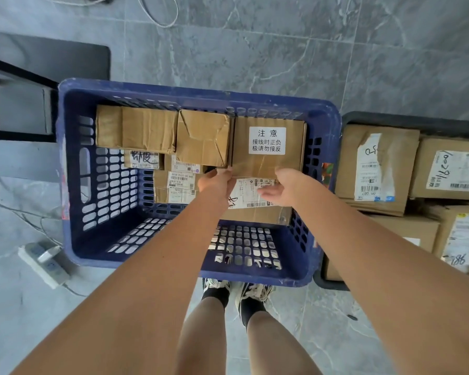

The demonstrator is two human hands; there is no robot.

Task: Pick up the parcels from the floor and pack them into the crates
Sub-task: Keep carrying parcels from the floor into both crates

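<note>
The brown box with the white sign [268,144] sits in the blue crate [65,163], up at 1 o'clock from the middle of the crate, tight against the far wall and close to the right wall. Both hands are on its near edge. The left hand [217,181] has its fingers curled onto the left end of that edge and grips it. The right hand [279,189] is at the right end of the edge, with its fingers bent loosely; I cannot tell if it is really holding the box or just touching it.

Under the hands lies another box with a white paper label [251,196], lower down in the crate. At 10 o'clock from the hands, a crumpled brown box [202,138] stands just beside the sign box, and a wide taped box [138,129] is next to that, along the far wall. Below them, at 9 o'clock from the hands, are small boxes with labels [178,182].

At 3 o'clock from the blue crate is a dark crate [333,284], touching it, full of brown parcels [377,169].

At 8 o'clock, on the grey floor [282,50], lies a white power strip [42,263]. At 6 o'clock are two shoes [252,292] with black socks.
</note>
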